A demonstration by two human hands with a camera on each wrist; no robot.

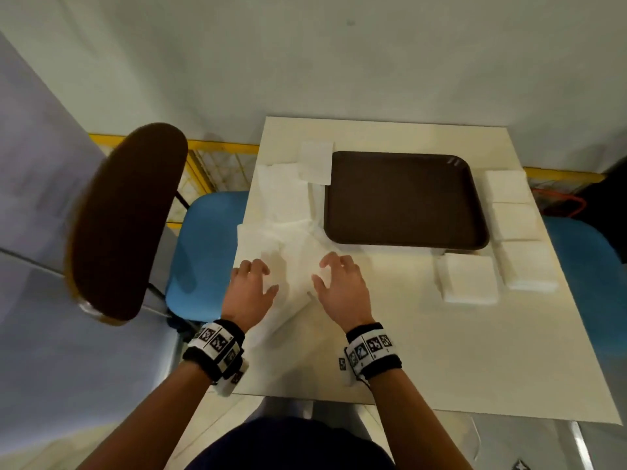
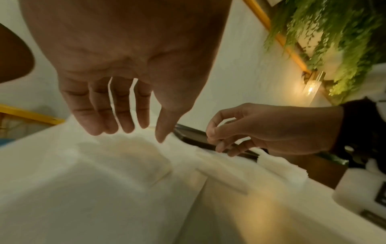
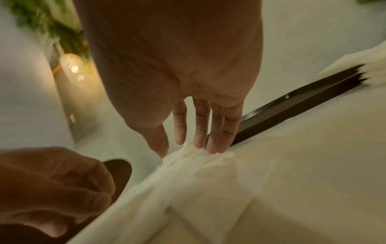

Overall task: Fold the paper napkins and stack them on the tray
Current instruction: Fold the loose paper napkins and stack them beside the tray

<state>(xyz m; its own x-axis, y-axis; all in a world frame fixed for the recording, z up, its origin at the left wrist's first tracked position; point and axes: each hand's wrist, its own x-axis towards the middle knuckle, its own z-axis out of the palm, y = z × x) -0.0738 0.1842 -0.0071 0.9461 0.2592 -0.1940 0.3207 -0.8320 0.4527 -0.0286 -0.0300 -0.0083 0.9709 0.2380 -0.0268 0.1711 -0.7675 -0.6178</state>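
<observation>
Over blurred unfolded napkins (image 1: 291, 266), left hand (image 1: 249, 290), right hand (image 1: 341, 286), fingers loose, ungripping.

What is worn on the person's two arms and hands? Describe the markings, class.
Both forearms are bare, with no sleeves or gloves. The left hand and right hand each have a black wristband carrying white square tags printed with black patterns.

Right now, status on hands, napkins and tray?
Left hand and right hand open over loose napkins. Tray bare. Folded stacks beside it.
</observation>
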